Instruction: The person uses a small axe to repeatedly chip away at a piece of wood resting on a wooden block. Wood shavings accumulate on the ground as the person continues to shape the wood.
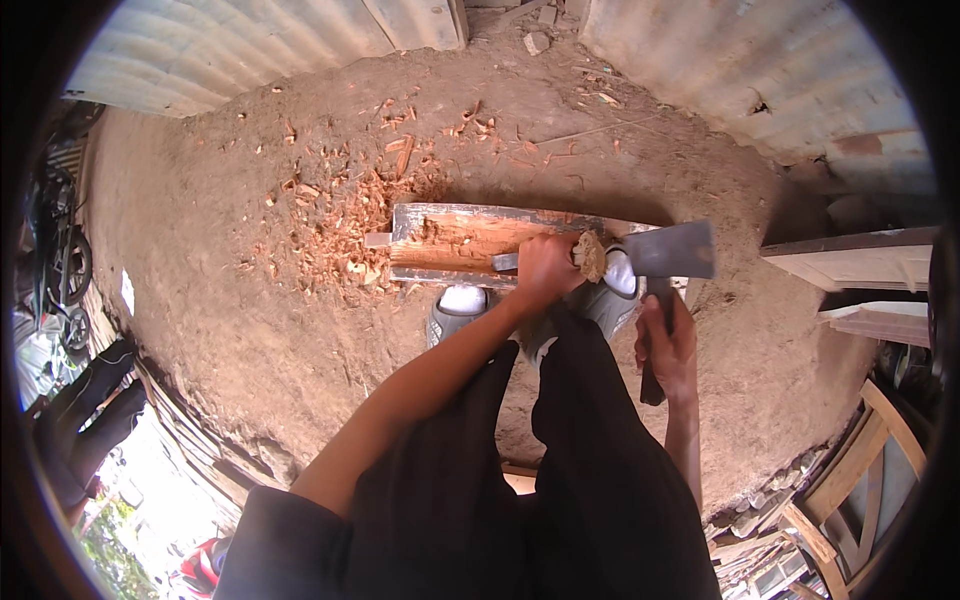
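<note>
Pretty much a rough outdoor woodworking yard, I'd say. The ground (pixel 200 200) is bare dirt, with corrugated metal sheets (pixel 290 50) fencing the far left and far right. Wood chips (pixel 310 190) are all over the place by a hollowed timber (pixel 450 250). There's a spoked wheel (pixel 77 265) parked left, and wooden frames (pixel 840 480) sit near right.

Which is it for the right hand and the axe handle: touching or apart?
Touching. The head view shows the right hand closed around the axe handle, below the broad grey blade.
</note>
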Demonstrator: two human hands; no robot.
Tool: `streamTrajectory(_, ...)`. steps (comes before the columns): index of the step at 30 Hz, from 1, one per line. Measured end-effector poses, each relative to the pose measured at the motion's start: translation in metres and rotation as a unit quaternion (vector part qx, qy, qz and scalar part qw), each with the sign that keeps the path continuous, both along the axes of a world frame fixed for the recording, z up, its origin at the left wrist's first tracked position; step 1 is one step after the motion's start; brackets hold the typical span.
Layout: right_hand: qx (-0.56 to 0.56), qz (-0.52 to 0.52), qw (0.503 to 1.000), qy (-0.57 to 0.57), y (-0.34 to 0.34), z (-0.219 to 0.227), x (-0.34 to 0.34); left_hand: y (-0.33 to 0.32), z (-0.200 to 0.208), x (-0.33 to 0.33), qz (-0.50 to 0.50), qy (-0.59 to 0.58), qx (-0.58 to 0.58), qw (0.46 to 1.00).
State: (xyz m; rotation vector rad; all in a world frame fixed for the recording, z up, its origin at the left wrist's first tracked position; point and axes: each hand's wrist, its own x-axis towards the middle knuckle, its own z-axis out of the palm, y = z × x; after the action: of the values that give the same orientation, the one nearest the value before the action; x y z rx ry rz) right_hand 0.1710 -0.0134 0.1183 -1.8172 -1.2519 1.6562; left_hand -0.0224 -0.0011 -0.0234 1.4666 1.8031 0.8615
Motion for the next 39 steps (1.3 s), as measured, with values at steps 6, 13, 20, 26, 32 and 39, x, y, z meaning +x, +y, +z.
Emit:
streamTrajectory(6, 0.030, 0.071, 0.996, -0.050, -0.012, -0.016, -0.009, 0.000, -0.005, 0.003, -0.015, 0.040, 0.003, 0.999)
streamTrajectory(13, 0.009, -0.138, 0.989, 0.048, -0.024, -0.024, -0.009, 0.001, -0.008, 0.008, -0.022, 0.044, -0.015, 0.999)
streamTrajectory(20, -0.015, -0.047, 0.999, 0.016, -0.002, -0.012, 0.003, -0.004, -0.016, 0.003, -0.014, 0.048, -0.003, 0.999)
streamTrajectory(26, 0.068, 0.090, 0.986, -0.126, -0.020, -0.035, -0.006, -0.003, -0.013, 0.007, -0.034, 0.053, 0.006, 0.998)
streamTrajectory(32, -0.001, -0.037, 0.999, -0.014, -0.008, -0.020, 0.007, -0.008, -0.013, 0.000, -0.032, 0.058, 0.006, 0.998)
streamTrajectory(39, 0.066, 0.083, 0.991, -0.079, -0.025, -0.028, -0.009, -0.012, -0.013, 0.003, -0.020, 0.050, 0.013, 0.998)
